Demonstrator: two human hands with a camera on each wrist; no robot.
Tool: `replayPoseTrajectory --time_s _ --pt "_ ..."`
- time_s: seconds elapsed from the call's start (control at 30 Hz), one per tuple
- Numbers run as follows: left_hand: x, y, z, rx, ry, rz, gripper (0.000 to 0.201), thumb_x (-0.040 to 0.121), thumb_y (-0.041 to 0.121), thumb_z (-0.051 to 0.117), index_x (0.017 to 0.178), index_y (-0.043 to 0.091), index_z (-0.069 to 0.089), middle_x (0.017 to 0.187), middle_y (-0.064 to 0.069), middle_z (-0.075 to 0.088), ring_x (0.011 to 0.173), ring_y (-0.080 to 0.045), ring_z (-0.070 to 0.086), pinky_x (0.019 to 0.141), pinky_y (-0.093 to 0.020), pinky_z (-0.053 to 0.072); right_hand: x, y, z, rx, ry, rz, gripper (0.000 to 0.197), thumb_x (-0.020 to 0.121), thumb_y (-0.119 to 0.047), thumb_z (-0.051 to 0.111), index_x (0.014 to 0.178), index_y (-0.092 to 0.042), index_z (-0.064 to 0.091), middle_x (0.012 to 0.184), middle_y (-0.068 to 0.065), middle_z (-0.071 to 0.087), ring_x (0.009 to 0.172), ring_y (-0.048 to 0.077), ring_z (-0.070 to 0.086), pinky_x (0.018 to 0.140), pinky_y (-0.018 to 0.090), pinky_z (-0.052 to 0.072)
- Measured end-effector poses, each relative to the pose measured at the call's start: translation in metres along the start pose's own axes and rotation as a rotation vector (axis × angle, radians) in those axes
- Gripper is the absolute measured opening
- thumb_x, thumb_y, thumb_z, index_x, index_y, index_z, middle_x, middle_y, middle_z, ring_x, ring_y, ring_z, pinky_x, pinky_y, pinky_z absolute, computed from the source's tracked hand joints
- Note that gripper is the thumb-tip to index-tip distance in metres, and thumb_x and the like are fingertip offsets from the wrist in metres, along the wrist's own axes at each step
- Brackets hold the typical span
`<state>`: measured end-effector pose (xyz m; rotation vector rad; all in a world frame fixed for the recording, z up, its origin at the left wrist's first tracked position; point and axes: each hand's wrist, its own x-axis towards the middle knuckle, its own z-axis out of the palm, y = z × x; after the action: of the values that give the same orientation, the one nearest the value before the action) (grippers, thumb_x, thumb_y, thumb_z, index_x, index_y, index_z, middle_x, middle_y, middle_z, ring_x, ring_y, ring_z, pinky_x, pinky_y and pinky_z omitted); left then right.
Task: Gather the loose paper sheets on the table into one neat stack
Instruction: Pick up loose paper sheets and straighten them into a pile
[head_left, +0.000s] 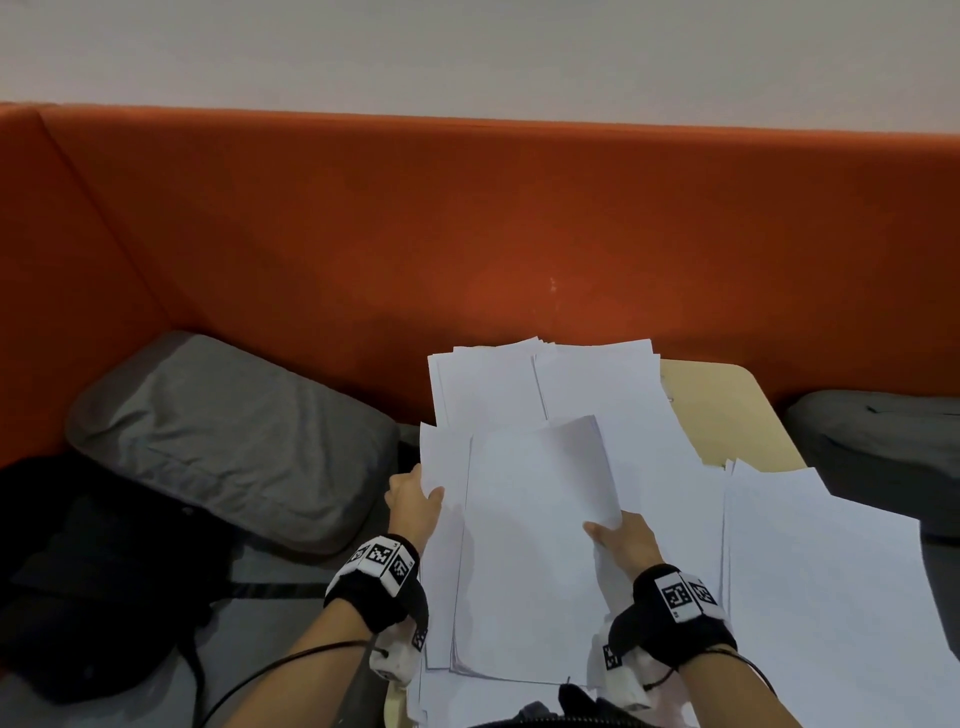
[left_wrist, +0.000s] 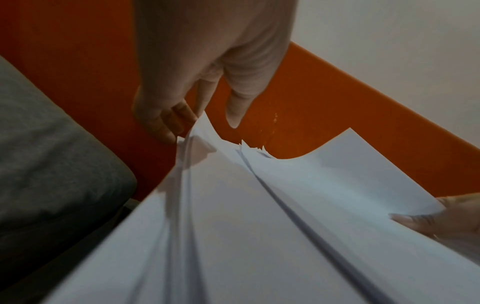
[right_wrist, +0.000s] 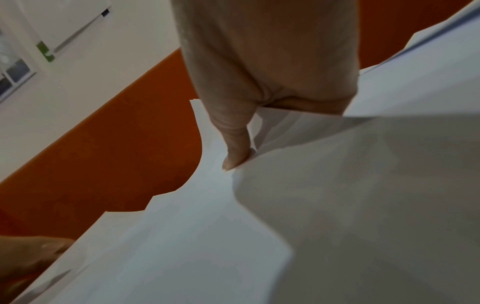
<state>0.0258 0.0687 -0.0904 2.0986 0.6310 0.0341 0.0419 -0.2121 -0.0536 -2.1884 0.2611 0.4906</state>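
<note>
A bundle of white paper sheets (head_left: 530, 545) is held between both hands over the small table. My left hand (head_left: 415, 499) grips its left edge, thumb on top and fingers underneath (left_wrist: 166, 121). My right hand (head_left: 621, 540) pinches the right edge, the thumb (right_wrist: 235, 148) pressing the top sheets, which curl upward (left_wrist: 337, 174). More loose sheets (head_left: 561, 384) lie fanned at the far side of the table. Another spread of sheets (head_left: 821, 571) lies at the right.
The beige table (head_left: 727, 410) is small and mostly covered by paper. An orange upholstered bench back (head_left: 467, 223) rises behind it. A grey cushion (head_left: 223, 436) and a black bag (head_left: 93, 571) lie to the left. Another grey cushion (head_left: 883, 447) sits at the right.
</note>
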Motion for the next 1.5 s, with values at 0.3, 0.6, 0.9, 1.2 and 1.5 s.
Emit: replayPoseTrajectory --time_s 0.3,0.6,0.9,1.2,1.5 --pt "-0.01 0.013 -0.01 -0.03 0.133 0.103 0.022 0.088 0.006 0.055 0.107 0.009 0.065 0.11 -0.008 0.062 0.099 -0.026 0.059 0.088 -0.038 0.052 0.001 0.0 0.001 0.016 0.011 -0.008 0.016 0.087 -0.02 0.063 0.09 -0.006 0.055 0.089 0.013 0.059 0.083 0.027 0.053 0.073 0.029 0.038" --pt "-0.034 0.022 -0.02 -0.185 0.038 0.055 0.019 0.094 0.005 0.048 0.077 0.002 0.057 0.065 -0.004 0.056 0.063 -0.017 0.048 0.059 -0.017 0.038 0.002 0.001 0.002 0.038 0.017 0.011 0.018 0.087 -0.021 0.064 0.091 -0.005 0.056 0.089 0.013 0.059 0.084 0.028 0.054 0.074 0.031 0.04" --pt "-0.036 0.026 -0.031 -0.476 0.001 -0.038 0.037 0.093 0.014 0.053 0.057 0.01 0.046 0.053 0.001 0.04 0.052 -0.011 0.036 0.052 -0.022 0.033 0.012 -0.011 0.002 0.177 0.006 0.022 0.024 0.083 -0.017 0.069 0.097 0.0 0.06 0.089 0.017 0.061 0.083 0.03 0.057 0.073 0.033 0.042" --pt "-0.043 0.033 -0.035 -0.721 -0.108 -0.159 0.021 0.097 0.016 0.046 0.096 0.004 0.064 0.089 -0.011 0.064 0.073 -0.018 0.059 0.062 -0.025 0.051 0.014 -0.005 0.007 0.128 -0.008 0.023 0.023 0.083 -0.02 0.069 0.093 -0.002 0.058 0.09 0.016 0.061 0.086 0.031 0.058 0.075 0.035 0.044" --pt "-0.048 0.031 -0.032 -0.811 -0.124 -0.181 0.015 0.094 0.015 0.053 0.092 0.011 0.068 0.096 -0.013 0.067 0.082 -0.024 0.061 0.067 -0.029 0.051 0.012 -0.002 0.007 0.123 -0.012 -0.006 0.025 0.083 -0.022 0.069 0.094 -0.001 0.06 0.087 0.015 0.061 0.084 0.03 0.057 0.074 0.034 0.043"
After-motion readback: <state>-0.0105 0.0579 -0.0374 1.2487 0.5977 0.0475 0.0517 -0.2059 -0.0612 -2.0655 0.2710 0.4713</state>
